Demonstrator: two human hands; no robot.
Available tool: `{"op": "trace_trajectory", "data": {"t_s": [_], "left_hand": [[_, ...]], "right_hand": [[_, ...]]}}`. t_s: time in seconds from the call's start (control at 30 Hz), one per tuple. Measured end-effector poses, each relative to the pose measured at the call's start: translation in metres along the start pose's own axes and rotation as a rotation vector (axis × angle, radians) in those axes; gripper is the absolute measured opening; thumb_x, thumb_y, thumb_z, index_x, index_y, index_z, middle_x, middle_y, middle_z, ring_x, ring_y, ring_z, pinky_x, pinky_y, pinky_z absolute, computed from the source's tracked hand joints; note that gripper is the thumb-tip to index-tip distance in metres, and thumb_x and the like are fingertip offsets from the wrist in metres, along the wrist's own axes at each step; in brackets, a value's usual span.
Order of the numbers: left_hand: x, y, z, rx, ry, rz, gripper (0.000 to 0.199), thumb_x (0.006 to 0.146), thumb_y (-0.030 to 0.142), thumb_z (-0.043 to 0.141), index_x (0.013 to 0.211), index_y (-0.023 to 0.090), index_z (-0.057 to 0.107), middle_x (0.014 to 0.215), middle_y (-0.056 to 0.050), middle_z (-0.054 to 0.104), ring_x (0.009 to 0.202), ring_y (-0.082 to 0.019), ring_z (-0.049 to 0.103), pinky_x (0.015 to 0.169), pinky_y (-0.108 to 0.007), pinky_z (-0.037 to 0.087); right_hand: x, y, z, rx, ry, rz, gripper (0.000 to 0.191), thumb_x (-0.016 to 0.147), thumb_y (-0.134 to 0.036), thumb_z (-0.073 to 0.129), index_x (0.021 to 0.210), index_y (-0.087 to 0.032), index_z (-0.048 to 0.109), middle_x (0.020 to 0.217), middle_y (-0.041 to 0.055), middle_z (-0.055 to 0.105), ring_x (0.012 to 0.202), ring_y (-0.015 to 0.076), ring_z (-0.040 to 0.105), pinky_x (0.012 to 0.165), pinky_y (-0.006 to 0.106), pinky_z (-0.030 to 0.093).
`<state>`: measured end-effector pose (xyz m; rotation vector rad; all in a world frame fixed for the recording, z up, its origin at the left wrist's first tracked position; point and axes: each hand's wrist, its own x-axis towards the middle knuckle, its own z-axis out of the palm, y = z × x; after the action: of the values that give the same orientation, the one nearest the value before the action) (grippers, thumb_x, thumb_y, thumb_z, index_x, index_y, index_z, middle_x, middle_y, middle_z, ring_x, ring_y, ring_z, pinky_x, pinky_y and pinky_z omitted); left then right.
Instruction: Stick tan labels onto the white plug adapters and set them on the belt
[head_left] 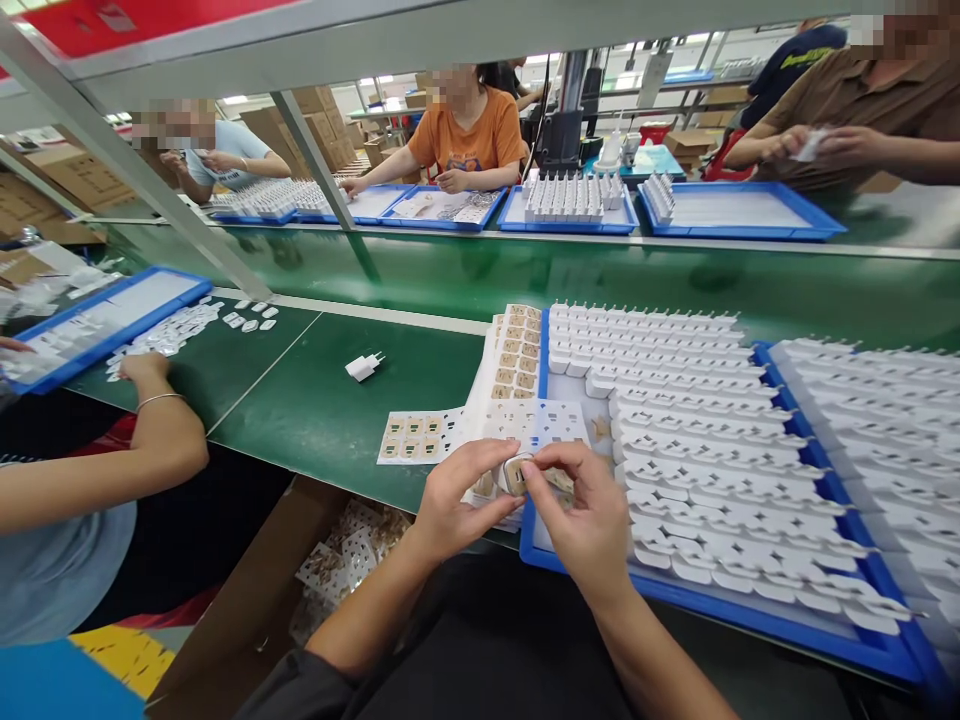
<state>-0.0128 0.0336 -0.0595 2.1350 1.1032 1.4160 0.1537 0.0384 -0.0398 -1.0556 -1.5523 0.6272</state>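
Between my hands is a small white charger (514, 475) with a tan face that has dark slots. My left hand (457, 500) grips its left side between thumb and fingers. Against the right edge of the tan face press the thumb and forefinger of my right hand (585, 510). Behind my hands lies a sticker sheet (412, 437) with tan labels at its left and cut-outs further right. A stack of similar sheets (517, 350) lies beyond it. To the right, a blue-rimmed tray (544, 555) holds rows of white chargers (675, 400).
One white charger (364, 367) lies alone on the green table (300, 400). At the left, a person's arm (161, 440) reaches to small clear pieces (176, 330). Below the table edge stands a carton (247, 600) with used sheets. Several people work across the bench by blue trays (570, 226).
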Motion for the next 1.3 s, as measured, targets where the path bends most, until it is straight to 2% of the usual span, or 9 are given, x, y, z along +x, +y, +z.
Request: {"op": "trace_trajectory", "data": {"t_s": [0.17,0.23,0.3,0.37,0.63,0.77,0.97,1.17,1.3], "left_hand": [[-0.001,-0.002,0.003,-0.015,0.051,-0.014,0.045,0.086,0.025,0.074,0.128,0.022,0.061,0.119,-0.011,0.072,0.113,-0.025,0.068,0.098,-0.041,0.056],[-0.002,-0.002,0.006,-0.047,0.088,-0.036,0.043,0.085,0.024,0.074,0.126,0.022,0.062,0.118,-0.011,0.072,0.112,-0.024,0.068,0.099,-0.040,0.056],[0.000,-0.003,0.010,-0.096,0.125,-0.041,0.043,0.084,0.022,0.074,0.125,0.023,0.063,0.118,-0.010,0.073,0.111,-0.024,0.069,0.099,-0.038,0.056],[0.003,-0.004,0.014,-0.138,0.156,-0.022,0.044,0.082,0.021,0.076,0.124,0.024,0.064,0.119,-0.010,0.073,0.110,-0.023,0.070,0.098,-0.036,0.056],[0.006,-0.006,0.024,-0.197,0.265,0.052,0.055,0.073,0.027,0.085,0.124,0.028,0.065,0.117,-0.010,0.074,0.106,-0.025,0.072,0.095,-0.035,0.058],[0.004,-0.010,0.028,-0.213,0.273,0.055,0.056,0.072,0.030,0.086,0.123,0.027,0.065,0.116,-0.010,0.074,0.105,-0.025,0.072,0.095,-0.035,0.058],[0.000,-0.007,0.030,-0.237,0.266,-0.014,0.046,0.080,0.027,0.080,0.122,0.029,0.063,0.116,-0.008,0.075,0.107,-0.023,0.072,0.094,-0.035,0.058],[0.001,-0.008,0.031,-0.204,0.219,0.058,0.048,0.080,0.030,0.080,0.125,0.029,0.061,0.116,-0.009,0.073,0.108,-0.024,0.071,0.093,-0.037,0.059],[0.000,-0.008,0.035,-0.120,0.221,0.113,0.044,0.084,0.020,0.074,0.125,0.027,0.059,0.117,-0.011,0.071,0.110,-0.023,0.069,0.094,-0.037,0.059]], "right_hand": [[-0.001,0.006,0.002,-0.111,0.068,-0.205,0.021,0.086,-0.015,0.068,0.104,-0.027,0.066,0.093,0.0049,0.068,0.084,0.0232,0.065,0.076,0.040,0.056],[-0.004,0.014,0.003,-0.075,0.051,-0.124,0.028,0.086,-0.022,0.070,0.113,-0.027,0.067,0.112,0.0097,0.065,0.099,0.0269,0.065,0.076,0.040,0.059],[-0.005,0.025,0.003,0.031,-0.102,0.007,0.034,0.085,-0.030,0.071,0.119,-0.027,0.066,0.124,0.0107,0.064,0.113,0.0297,0.062,0.078,0.037,0.061],[-0.005,0.035,0.004,0.186,-0.196,0.123,0.037,0.084,-0.034,0.073,0.120,-0.028,0.066,0.123,0.0100,0.067,0.109,0.0288,0.067,0.074,0.032,0.063],[-0.006,0.060,0.005,0.514,-0.159,0.371,0.033,0.082,-0.046,0.074,0.109,-0.026,0.076,0.118,0.0114,0.073,0.115,0.0333,0.066,0.095,0.041,0.057],[-0.006,0.069,0.008,0.506,-0.098,0.366,0.034,0.083,-0.052,0.071,0.102,-0.025,0.080,0.114,0.0128,0.074,0.111,0.0360,0.067,0.093,0.047,0.058],[-0.008,0.053,0.011,0.477,-0.131,0.257,0.028,0.083,-0.041,0.076,0.108,-0.029,0.075,0.113,0.0088,0.072,0.110,0.0288,0.067,0.091,0.037,0.058],[-0.009,0.053,0.012,0.508,-0.077,0.255,0.020,0.091,-0.041,0.065,0.101,-0.028,0.075,0.107,0.0091,0.071,0.105,0.0295,0.066,0.092,0.042,0.056],[-0.011,0.054,0.013,0.427,-0.080,0.194,0.019,0.086,-0.036,0.073,0.103,-0.029,0.070,0.109,0.0070,0.068,0.108,0.0271,0.063,0.093,0.039,0.054]]}}
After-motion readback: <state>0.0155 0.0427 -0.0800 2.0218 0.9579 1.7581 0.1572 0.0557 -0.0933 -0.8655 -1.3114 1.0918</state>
